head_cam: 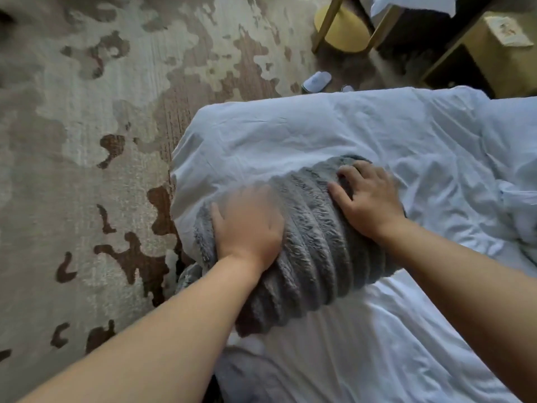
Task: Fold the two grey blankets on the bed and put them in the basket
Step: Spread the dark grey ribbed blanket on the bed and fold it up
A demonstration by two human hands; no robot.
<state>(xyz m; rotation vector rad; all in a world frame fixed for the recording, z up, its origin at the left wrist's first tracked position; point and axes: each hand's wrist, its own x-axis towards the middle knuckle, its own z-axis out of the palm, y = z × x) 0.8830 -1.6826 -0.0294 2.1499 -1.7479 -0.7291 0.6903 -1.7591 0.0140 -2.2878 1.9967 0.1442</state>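
Note:
A grey ribbed fleece blanket lies in a folded bundle near the corner of the bed with the white sheet. My left hand lies on its left end; the fingers are motion-blurred. My right hand rests on the far right end with its fingertips curled over the blanket's edge. A bit of grey fabric shows below the bed's edge under my left forearm; whether it is the second blanket I cannot tell. No basket is in view.
Patterned beige and brown carpet covers the floor to the left. White slippers lie beyond the bed's far corner. A yellow stool with wooden legs and a wooden cabinet stand at the top right. Rumpled white bedding piles at the right.

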